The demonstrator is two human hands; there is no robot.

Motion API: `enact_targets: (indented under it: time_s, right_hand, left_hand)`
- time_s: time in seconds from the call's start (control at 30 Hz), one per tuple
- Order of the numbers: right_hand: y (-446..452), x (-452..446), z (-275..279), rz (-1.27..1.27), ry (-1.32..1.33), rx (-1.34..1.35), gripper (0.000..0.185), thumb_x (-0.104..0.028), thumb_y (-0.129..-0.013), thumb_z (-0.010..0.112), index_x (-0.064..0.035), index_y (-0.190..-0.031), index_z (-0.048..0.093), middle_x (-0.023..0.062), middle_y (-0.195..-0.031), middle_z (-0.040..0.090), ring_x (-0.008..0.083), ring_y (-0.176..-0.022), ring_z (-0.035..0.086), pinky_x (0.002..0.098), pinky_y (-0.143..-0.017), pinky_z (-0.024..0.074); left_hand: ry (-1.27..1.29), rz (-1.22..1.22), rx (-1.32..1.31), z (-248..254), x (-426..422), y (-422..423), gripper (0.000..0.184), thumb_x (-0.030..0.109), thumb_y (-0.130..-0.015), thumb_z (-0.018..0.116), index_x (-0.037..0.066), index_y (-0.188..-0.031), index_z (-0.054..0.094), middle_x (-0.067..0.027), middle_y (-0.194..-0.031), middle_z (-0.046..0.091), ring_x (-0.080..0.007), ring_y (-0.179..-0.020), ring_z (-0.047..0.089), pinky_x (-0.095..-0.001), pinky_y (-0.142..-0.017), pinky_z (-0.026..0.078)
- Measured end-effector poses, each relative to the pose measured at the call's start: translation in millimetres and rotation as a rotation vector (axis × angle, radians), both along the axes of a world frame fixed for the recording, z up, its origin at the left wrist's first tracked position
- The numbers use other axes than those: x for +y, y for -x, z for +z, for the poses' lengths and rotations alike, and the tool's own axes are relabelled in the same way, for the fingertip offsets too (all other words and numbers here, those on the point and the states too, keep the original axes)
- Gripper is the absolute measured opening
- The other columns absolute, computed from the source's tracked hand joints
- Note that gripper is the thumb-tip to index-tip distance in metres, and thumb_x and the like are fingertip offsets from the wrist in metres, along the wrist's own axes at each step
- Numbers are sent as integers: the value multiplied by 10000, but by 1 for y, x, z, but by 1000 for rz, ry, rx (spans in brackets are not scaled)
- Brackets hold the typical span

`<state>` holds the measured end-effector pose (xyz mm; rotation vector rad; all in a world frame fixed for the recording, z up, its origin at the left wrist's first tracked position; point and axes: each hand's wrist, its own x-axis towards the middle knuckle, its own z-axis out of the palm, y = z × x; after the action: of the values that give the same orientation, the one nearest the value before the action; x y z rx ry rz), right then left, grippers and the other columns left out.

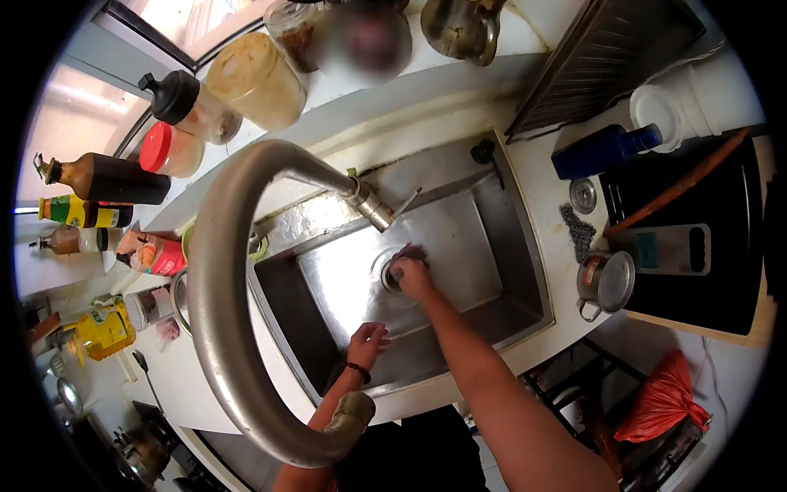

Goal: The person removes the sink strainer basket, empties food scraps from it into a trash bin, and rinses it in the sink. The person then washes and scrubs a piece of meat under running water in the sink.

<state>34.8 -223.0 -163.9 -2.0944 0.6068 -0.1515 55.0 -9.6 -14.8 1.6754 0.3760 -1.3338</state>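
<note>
My right hand [411, 277] reaches down to the floor of the steel sink [467, 246], its fingers closed on a dark reddish-purple cloth [412, 252]. It is beside the round drain [388, 275], which the hand partly covers. My left hand [368, 343], with a dark beaded bracelet [359, 372] on the wrist, hovers over the near side of the sink. Its fingers are loosely bent and apart, with nothing in them. Above the basin, the metal faucet [373, 209] points down, and its large curved neck [217, 287] crosses in front of my left forearm.
Jars and bottles line the left ledge, including a red-lidded jar [171, 150] and an oil bottle [106, 330]. To the right are a blue bottle [602, 151], a steel scourer [579, 232], a metal cup [605, 281] and a cleaver [664, 250] on a black board.
</note>
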Motion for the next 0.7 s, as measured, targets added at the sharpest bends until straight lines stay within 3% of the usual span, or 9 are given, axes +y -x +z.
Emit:
enact_targets:
  time_s: [0.03,0.17,0.23,0.3,0.4,0.47,0.57,0.63,0.7]
  right_hand:
    - [13,4,7,28,-185,115,308,89,-674,564,-60,-882,736,149,-888,709,300,-872,692,369,-810,538]
    - [27,-15,54,-220,-320,111,329,77,-711,516,-64,-904,742,121,-866,727,243,-823,697,324,-779,532]
    - [41,-53,84,-308,-216,84,326,75,-715,509,-54,-910,736,131,-892,723,254,-837,695,326,-763,531]
    - [55,-89,88,-376,-53,-40,283,74,-701,569,-47,-900,730,170,-887,701,310,-809,684,374,-728,541]
    - [60,-110,90,-434,120,-28,263,74,-714,583,-25,-919,715,171,-945,699,320,-837,683,380,-754,542]
    - [58,-94,71,-432,170,11,253,79,-722,592,-10,-927,708,178,-959,697,327,-855,684,389,-780,540]
    - [65,-45,35,-254,0,131,322,69,-706,582,-59,-964,727,171,-1005,697,335,-892,684,396,-819,534]
    - [62,-19,37,26,-216,313,304,41,-730,584,-56,-982,724,178,-1003,696,327,-905,683,398,-835,528]
    - [74,-37,57,-147,-168,348,297,29,-739,583,-50,-991,720,182,-1001,695,326,-910,682,398,-836,528]
  left_hand:
    - [19,35,29,1,2,6,265,265,-965,602,87,-1161,584,-65,-1060,671,-208,-877,685,-320,-699,537]
    - [11,54,20,13,14,0,285,272,-958,609,69,-1157,590,-75,-1060,671,-207,-867,683,-328,-692,539]
    - [16,70,24,7,20,3,308,294,-949,622,56,-1143,598,-75,-1044,671,-201,-855,680,-325,-686,535]
    - [-16,52,36,-2,21,3,310,291,-951,619,49,-1144,597,-77,-1051,669,-199,-858,679,-318,-680,532]
    - [-23,8,27,-15,16,0,313,289,-950,620,48,-1147,594,-79,-1043,670,-199,-855,680,-308,-670,529]
    - [-18,8,12,-24,6,-3,310,301,-948,625,52,-1132,606,-73,-1024,676,-195,-838,688,-301,-651,528]
    - [-46,-173,-168,-37,-13,-11,299,260,-926,651,54,-1142,624,-79,-1005,690,-175,-851,684,-306,-670,538]
    - [-104,-287,-329,-55,-16,-28,322,290,-914,658,57,-1136,639,-97,-972,703,-189,-838,697,-326,-689,545]
    - [-133,-405,-470,-85,-32,-32,346,321,-902,666,60,-1129,653,-116,-939,716,-204,-825,710,-346,-708,551]
